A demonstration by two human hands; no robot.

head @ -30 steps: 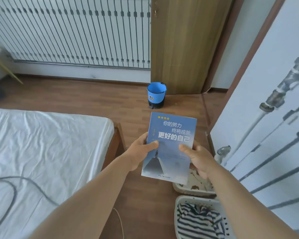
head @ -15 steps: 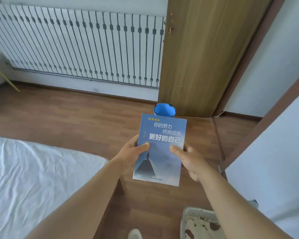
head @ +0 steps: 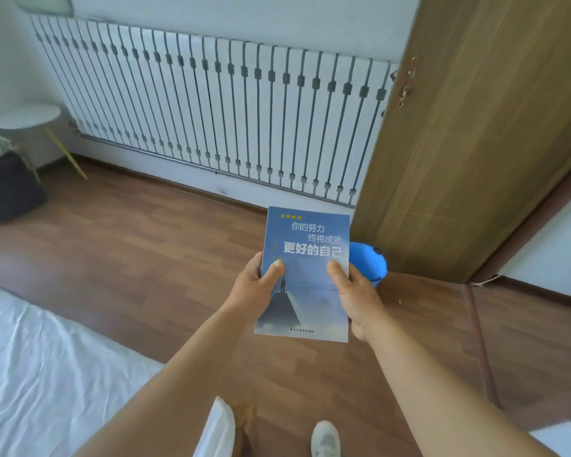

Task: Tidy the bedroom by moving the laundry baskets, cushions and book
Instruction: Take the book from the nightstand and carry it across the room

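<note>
head view: nearest, a white shoe (head: 325,438) on the brown wood-plank floor (head: 129,258) and a wrinkled white sheet on the bed (head: 47,374) at left. above these, the left hand (head: 254,291) and right hand (head: 356,296) grip a flat, glossy blue paperback book (head: 305,275) by its side edges, thumbs on the cover. behind it a round blue plastic bin (head: 370,263), contents hidden, then the ribbed white radiator (head: 211,110) and a wood-grain door (head: 459,143).

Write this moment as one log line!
book: held face-up over floor | left hand: grips left edge | right hand: grips right edge
</note>
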